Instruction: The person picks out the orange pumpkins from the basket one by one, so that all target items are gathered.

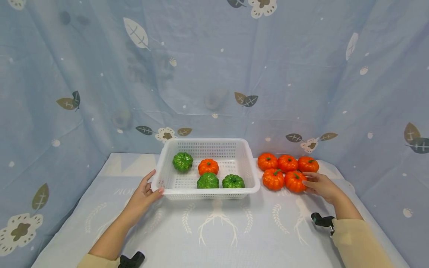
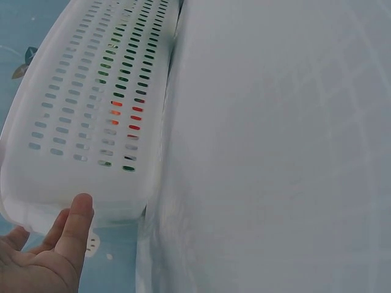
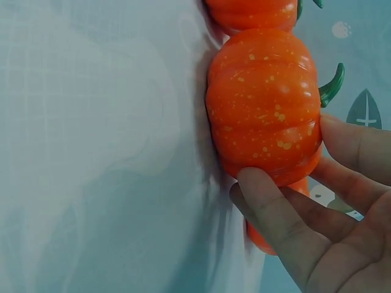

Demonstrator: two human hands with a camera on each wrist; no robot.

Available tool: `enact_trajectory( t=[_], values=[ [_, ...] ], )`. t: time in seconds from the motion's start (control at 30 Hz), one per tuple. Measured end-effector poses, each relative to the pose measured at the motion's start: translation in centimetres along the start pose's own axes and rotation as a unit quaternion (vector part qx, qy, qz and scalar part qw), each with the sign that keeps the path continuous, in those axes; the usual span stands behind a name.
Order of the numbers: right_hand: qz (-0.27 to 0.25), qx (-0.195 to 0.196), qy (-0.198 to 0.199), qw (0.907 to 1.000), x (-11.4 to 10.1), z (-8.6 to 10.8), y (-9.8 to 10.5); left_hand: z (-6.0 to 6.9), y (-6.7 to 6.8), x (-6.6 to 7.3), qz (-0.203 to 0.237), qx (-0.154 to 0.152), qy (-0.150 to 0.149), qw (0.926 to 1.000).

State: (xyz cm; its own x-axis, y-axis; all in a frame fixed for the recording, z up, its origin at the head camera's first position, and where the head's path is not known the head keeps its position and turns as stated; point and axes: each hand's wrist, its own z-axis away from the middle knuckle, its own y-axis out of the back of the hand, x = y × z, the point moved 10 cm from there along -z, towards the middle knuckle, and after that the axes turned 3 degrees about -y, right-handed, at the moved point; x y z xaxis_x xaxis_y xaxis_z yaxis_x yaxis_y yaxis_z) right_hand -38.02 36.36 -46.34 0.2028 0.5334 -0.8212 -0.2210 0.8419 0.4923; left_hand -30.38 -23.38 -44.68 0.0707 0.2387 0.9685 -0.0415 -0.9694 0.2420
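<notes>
A white perforated plastic basket (image 1: 207,191) stands on the table, holding green pumpkins (image 1: 183,162) and one orange pumpkin (image 1: 208,167). At its near left corner, my left hand (image 1: 144,197) touches the rim and end wall with fairly straight fingers. In the left wrist view those fingertips (image 2: 80,204) lie against the basket's end. On the right, my right hand (image 1: 323,187) grips the nearest right orange pumpkin (image 1: 295,181) of a cluster, fingers and thumb about its side. Its green stem and speckled skin (image 3: 266,107) fill the right wrist view; it appears to sit on the table.
Several other orange pumpkins (image 1: 273,179) sit close together beside the basket's right end. A blue patterned curtain (image 1: 214,74) hangs right behind the table (image 1: 221,227). Black wrist mounts (image 1: 322,220) are worn at both sleeves.
</notes>
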Motion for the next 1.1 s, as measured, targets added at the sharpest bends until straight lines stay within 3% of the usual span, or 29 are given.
enact_trajectory(
  t=[0.8, 1.1],
  values=[
    [-0.006, -0.006, 0.011, 0.9999, 0.2, -0.3, -0.1, 0.0, 0.0, 0.0, -0.003, -0.002, 0.004, 1.0],
    [0.029, 0.018, 0.052, 0.998, -1.7, 0.7, 0.4, 0.0, 0.0, 0.0, 0.01, -0.003, -0.003, 0.9999]
  ],
)
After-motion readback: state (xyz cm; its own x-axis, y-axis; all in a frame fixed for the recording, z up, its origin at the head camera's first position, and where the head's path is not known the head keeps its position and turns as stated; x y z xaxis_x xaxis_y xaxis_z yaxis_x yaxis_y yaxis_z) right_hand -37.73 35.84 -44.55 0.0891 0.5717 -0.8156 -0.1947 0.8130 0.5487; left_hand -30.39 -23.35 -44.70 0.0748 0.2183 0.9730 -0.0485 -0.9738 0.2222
